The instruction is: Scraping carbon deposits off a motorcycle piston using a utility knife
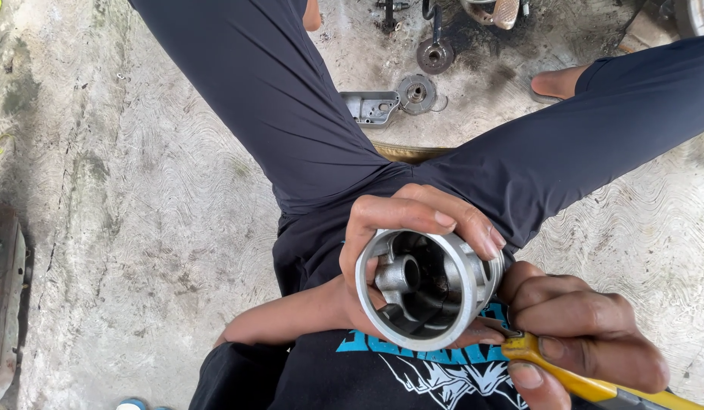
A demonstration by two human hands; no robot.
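Note:
My left hand (401,228) grips a round grey metal housing (428,287), its open side facing up at me, showing a hollow hub in the middle. My fingers wrap over its top rim and my thumb is under the lower edge. My right hand (587,342) holds a yellow-handled tool (587,383), its tip touching the housing's right side near the lower rim. The tool's working end is hidden behind the housing and my fingers.
I sit on a rough concrete floor (139,190) with dark trouser legs spread apart. Several metal parts lie ahead: a grey bracket (371,106), a round disc (417,93), another disc (434,55). A rusty object (3,296) is at the left edge.

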